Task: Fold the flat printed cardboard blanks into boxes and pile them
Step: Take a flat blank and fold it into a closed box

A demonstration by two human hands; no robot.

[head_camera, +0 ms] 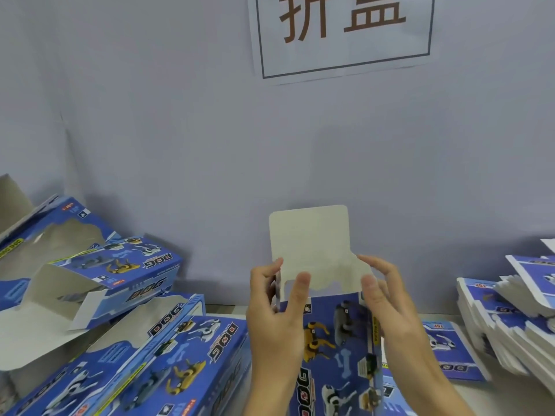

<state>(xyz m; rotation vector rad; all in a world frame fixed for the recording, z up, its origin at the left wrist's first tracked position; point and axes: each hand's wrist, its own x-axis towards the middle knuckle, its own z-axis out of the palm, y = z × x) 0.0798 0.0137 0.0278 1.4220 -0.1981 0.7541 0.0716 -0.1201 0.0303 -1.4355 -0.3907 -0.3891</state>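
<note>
1. Near the table's (pixel 468 394) front edge, in the head view, the left hand (pixel 274 313) and right hand (pixel 390 310) each pinch a side of one blue printed cardboard box (pixel 333 340), held upright with its plain grey top flap (pixel 309 232) standing open.
2. Judging by that, the box is squared up mid-fold; next the flap likely needs bending down and tucking in.
3. Left side: at least four folded blue boxes (pixel 126 319) lie piled. Right edge: a stack of flat blue-and-white blanks (pixel 516 319), too many to count.

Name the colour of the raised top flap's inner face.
Plain off-white cardboard flap, unprinted; head view.
</note>
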